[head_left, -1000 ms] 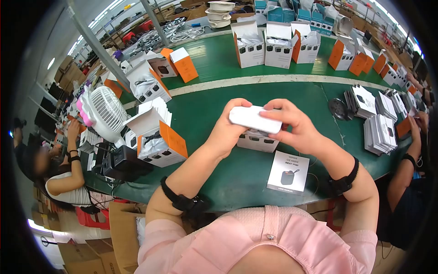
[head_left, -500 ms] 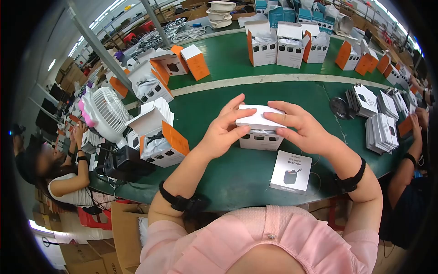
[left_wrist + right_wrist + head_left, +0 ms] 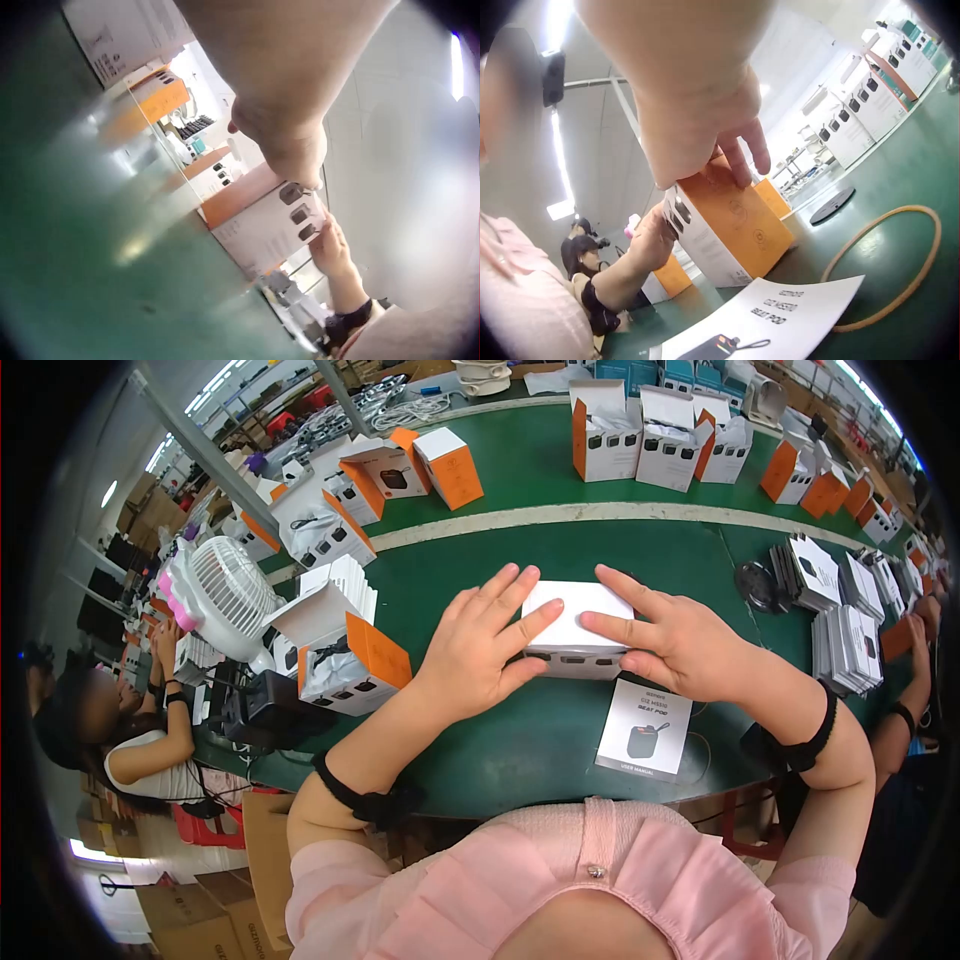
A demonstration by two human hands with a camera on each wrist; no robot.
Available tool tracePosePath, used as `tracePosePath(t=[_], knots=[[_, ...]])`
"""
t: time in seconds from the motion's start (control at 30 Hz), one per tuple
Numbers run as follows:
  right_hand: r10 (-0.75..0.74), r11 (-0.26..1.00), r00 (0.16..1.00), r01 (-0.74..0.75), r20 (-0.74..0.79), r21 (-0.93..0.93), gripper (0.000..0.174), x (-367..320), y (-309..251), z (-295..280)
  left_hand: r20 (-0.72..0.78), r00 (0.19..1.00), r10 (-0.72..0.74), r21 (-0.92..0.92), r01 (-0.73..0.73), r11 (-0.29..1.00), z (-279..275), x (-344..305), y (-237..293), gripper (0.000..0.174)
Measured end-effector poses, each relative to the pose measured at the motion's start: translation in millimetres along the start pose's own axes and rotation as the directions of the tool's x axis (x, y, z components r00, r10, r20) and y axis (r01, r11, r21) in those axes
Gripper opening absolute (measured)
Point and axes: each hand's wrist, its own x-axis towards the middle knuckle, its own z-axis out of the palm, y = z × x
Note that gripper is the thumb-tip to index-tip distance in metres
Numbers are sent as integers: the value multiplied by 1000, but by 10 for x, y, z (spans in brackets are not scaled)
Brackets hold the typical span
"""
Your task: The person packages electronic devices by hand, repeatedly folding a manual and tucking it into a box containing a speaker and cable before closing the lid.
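Observation:
A white box (image 3: pixel 578 600) with orange sides and printed speaker pictures stands upright on the green table, its white top panel lying flat. My left hand (image 3: pixel 474 648) rests at the box's left edge, fingers spread and mostly straight, fingertips on the lid. On the opposite edge lies my right hand (image 3: pixel 690 643), index finger stretched over the top and thumb by the front face. The right wrist view shows fingers against the orange side (image 3: pixel 739 217). Just in front of the box lies a user manual (image 3: pixel 645 732).
An open box (image 3: pixel 350 685) stands to the left beside a white fan (image 3: pixel 225 595). More boxes (image 3: pixel 665 445) line the far table. Stacked manuals (image 3: pixel 845 650) and a black disc (image 3: pixel 760 588) are at right. A thin tan loop (image 3: pixel 937 232) lies near the manual.
The lid, tilted and gripped a second ago, has come down flat on the box. Both hands have moved from gripping it to resting spread on its top edges.

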Motion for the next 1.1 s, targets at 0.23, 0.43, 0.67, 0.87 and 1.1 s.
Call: tracePosePath(t=[0.23,0.43,0.67,0.87,1.1], knots=[[74,954,997,-64,25,-294,74,-36,-159,-5,28,1000,4,259,-11,966,-15,37,110,63],[161,987,981,-157,-105,44,83,-183,-142,36,79,992,-102,-173,115,978,-17,359,-42,76],[147,974,989,-141,-18,176,42,-937,-204,143,-19,765,-644,-619,497,608,467,1064,-566,59],[248,967,969,-247,-10,58,55,-1134,-408,409,-206,546,-812,-452,683,574,937,2077,-1162,64],[135,990,977,-139,-166,-13,50,-1179,-301,582,-388,676,-627,-268,568,778,1555,2338,-1641,67]])
